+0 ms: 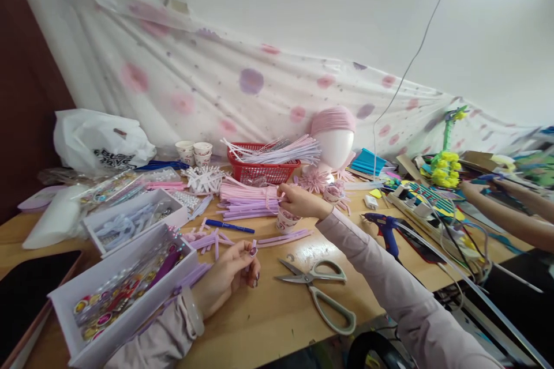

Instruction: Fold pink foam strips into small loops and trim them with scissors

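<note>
My left hand (231, 275) is closed above the table, pinching a short pale purple piece that looks like pipe cleaner (254, 245) between thumb and finger. My right hand (300, 202) reaches over a small printed paper cup (287, 222), fingers closed at its rim and near the ends of the pink pipe cleaner bundle (246, 191). What those fingers hold, if anything, is hidden. Purple pipe cleaners (249, 209) lie under the pink ones. Cut purple pieces (212, 240) are scattered beyond my left hand. Open scissors (310, 279) rest on the table between my forearms.
White boxes (125, 300) of beads and trims stand at left. A red basket (264, 172) of pipe cleaners and a white mannequin head (336, 147) are behind. At right are a blue glue gun (385, 230), power strip (415, 213) and another person's arms (506, 213).
</note>
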Available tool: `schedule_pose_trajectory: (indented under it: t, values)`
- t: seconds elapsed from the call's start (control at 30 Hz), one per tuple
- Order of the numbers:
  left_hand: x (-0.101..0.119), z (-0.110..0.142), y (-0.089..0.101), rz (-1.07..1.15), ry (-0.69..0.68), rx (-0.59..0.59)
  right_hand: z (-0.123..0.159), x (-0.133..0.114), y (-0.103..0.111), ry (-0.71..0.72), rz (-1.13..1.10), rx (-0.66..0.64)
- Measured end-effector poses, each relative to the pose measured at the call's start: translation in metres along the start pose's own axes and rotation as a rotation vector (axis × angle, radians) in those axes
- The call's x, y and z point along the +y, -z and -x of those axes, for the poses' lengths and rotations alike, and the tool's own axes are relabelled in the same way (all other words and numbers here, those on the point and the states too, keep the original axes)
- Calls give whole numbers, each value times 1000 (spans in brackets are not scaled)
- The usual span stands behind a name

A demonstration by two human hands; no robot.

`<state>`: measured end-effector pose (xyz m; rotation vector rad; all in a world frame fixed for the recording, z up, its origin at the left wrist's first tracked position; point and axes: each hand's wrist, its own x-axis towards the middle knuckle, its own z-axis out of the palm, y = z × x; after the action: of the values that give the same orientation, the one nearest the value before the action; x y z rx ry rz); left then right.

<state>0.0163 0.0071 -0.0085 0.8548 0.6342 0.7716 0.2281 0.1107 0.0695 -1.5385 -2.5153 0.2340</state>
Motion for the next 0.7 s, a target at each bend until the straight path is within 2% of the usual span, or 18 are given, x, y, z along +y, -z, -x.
schedule_pose_trajectory:
  t: [0.13, 0.3, 0.57, 0.7]
  values:
    - [-1, -2, 1, 11, -13, 19, -1, -2, -7, -19, 26, 24]
    - [-3, -4, 2, 21, -14, 9, 4, -1, -2, -62, 1, 65]
    - [-1, -3, 2, 35, -9, 26, 5, 6, -11, -13, -77, 53]
    - [-5, -6, 4, 49, -24, 9, 7, -1, -5, -25, -135, 131]
